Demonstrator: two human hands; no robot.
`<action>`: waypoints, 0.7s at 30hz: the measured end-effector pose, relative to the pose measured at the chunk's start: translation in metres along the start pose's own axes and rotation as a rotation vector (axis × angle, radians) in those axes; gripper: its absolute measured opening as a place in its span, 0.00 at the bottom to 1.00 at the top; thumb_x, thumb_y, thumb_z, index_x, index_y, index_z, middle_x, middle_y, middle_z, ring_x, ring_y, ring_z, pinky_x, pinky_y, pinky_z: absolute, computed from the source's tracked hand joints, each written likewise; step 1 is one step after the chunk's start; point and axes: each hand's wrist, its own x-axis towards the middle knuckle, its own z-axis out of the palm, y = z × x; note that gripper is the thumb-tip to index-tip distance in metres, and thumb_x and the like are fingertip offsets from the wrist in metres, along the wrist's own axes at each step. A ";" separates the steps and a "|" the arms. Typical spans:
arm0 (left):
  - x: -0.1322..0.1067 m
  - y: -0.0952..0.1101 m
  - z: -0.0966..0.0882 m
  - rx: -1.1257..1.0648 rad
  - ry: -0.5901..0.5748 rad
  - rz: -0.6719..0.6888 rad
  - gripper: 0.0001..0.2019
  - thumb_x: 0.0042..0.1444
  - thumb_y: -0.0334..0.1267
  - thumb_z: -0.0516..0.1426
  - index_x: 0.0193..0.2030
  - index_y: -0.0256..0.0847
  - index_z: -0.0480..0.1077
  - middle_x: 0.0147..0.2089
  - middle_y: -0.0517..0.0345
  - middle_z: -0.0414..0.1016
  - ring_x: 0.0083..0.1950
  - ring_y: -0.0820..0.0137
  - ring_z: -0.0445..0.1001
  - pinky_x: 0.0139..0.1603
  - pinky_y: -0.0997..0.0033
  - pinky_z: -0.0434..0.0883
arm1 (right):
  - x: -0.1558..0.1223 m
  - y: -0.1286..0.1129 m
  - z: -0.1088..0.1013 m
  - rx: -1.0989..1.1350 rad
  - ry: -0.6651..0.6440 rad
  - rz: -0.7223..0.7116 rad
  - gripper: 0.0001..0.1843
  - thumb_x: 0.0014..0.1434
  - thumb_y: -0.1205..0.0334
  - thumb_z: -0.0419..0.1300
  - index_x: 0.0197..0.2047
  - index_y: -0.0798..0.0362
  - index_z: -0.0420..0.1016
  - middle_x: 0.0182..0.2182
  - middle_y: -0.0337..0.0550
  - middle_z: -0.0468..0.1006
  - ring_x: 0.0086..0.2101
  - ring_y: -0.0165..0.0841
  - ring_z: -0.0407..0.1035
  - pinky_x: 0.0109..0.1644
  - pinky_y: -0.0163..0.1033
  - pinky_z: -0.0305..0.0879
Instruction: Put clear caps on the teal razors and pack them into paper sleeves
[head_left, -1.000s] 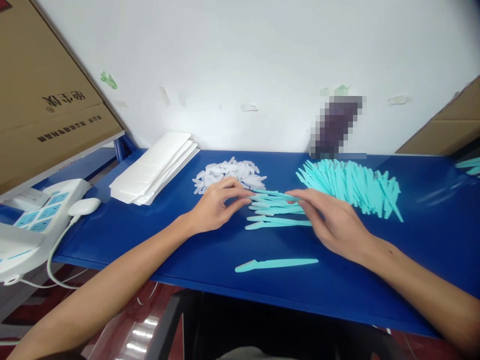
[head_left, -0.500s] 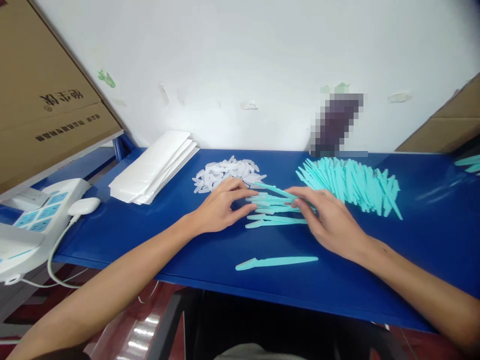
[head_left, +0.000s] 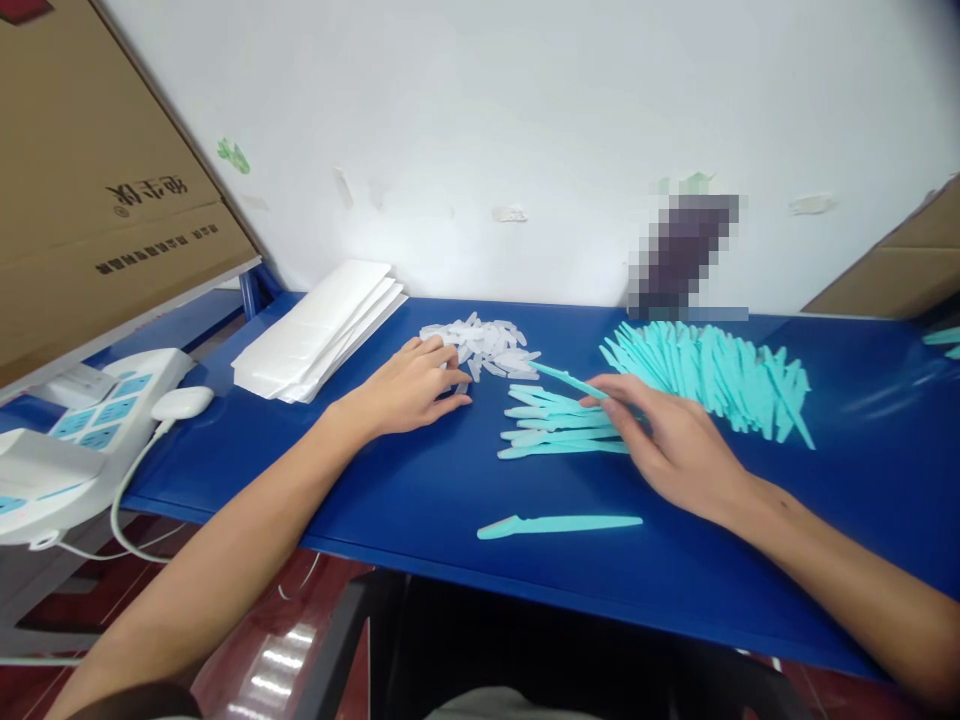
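My left hand (head_left: 409,385) rests on the blue table (head_left: 375,480) at the near edge of a heap of small clear plastic caps (head_left: 484,347), its fingers curled together over the caps. My right hand (head_left: 671,440) pinches one teal razor stick (head_left: 566,379), lifted at a slant above a small row of teal sticks (head_left: 559,428) lying side by side. A large fan of teal sticks (head_left: 712,375) lies behind my right hand. A single teal stick (head_left: 559,524) lies alone near the front edge.
A stack of white sleeves (head_left: 319,332) lies at the back left. A white device with a cable (head_left: 90,430) sits left of the table, below a cardboard box (head_left: 97,190). Another box (head_left: 900,270) stands at the right. A blurred dark object (head_left: 686,255) is by the wall.
My left hand has moved left from the row of teal sticks to the heap of clear caps. My right hand has lifted one teal stick off the row.
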 end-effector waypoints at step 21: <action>0.016 0.047 0.010 -1.275 0.460 -0.267 0.12 0.57 0.42 0.66 0.41 0.38 0.72 0.41 0.51 0.83 0.44 0.64 0.82 0.47 0.65 0.77 | -0.002 0.001 0.003 -0.039 0.039 -0.111 0.11 0.72 0.60 0.51 0.51 0.50 0.72 0.38 0.42 0.79 0.27 0.30 0.70 0.31 0.38 0.64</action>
